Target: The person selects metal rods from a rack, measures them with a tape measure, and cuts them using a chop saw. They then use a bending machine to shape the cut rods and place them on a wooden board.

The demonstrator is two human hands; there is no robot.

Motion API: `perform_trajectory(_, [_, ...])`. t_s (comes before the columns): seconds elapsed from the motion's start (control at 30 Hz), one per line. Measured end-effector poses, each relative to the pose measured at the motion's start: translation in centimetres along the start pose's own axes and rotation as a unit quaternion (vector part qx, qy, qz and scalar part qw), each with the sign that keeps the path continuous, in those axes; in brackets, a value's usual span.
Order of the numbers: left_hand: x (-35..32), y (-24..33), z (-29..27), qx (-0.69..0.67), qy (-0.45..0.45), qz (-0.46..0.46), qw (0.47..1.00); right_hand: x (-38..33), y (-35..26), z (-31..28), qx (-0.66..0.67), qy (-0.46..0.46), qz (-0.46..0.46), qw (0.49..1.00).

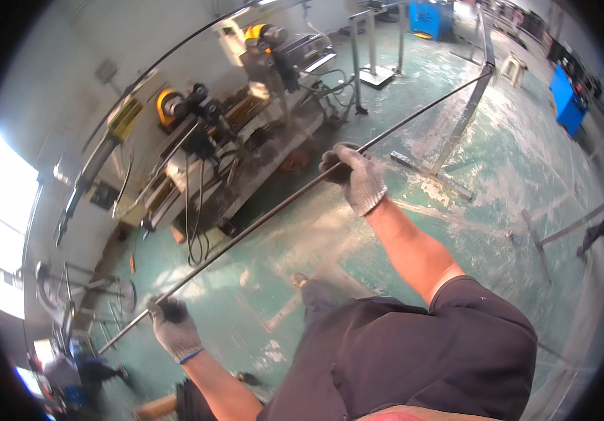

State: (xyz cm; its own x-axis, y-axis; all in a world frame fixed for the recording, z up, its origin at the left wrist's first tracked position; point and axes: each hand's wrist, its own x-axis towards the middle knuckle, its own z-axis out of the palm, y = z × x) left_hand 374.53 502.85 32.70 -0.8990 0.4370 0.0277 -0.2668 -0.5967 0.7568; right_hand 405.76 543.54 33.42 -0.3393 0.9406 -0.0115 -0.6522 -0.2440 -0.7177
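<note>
A long, thin dark metal rod (pixel 267 216) runs slantwise across the view, from the lower left up to the far right. My left hand (pixel 174 328), in a grey knit work glove, is closed round the rod near its lower left end. Farther along, my right hand (pixel 355 177), in a matching glove with a dirty palm side, grips the rod beyond its middle. The rod's far end reaches a metal stand (pixel 465 116) with a slanted post and a flat foot; whether it rests on the stand, I cannot tell.
A workshop machine (pixel 246 154) with yellow-and-black motors and hanging cables stands ahead on the left. Blue cabinets (pixel 567 102) and a small stool (pixel 512 69) are at the far right. A person (pixel 81 372) is at the lower left, near wheeled equipment (pixel 70 288). The green floor (pixel 414 238) is worn.
</note>
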Motion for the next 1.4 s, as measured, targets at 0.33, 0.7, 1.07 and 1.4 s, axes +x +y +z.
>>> perform_trajectory(0.33, [23.2, -13.9, 19.5, 0.166, -0.185, 0.022, 0.968, 7.7, 5.0, 2.2, 0.028, 0.119, -0.041, 0.992])
perform_trajectory(0.7, [24.6, -19.5, 40.4, 0.112, -0.426, -0.007, 0.898, 3.0, -4.9, -10.3, 0.038, 0.272, -0.194, 0.942])
perform_trajectory(1.07, [13.0, -20.4, 54.1, 0.093, -0.554, 0.013, 0.827, -1.7, -10.8, -30.9, 0.159, 0.23, -0.281, 0.918])
perform_trajectory(1.4, [16.7, -26.5, 48.5, 0.028, -0.591, -0.208, 0.779, -7.0, -11.7, -24.7, 0.179, 0.398, -0.215, 0.873])
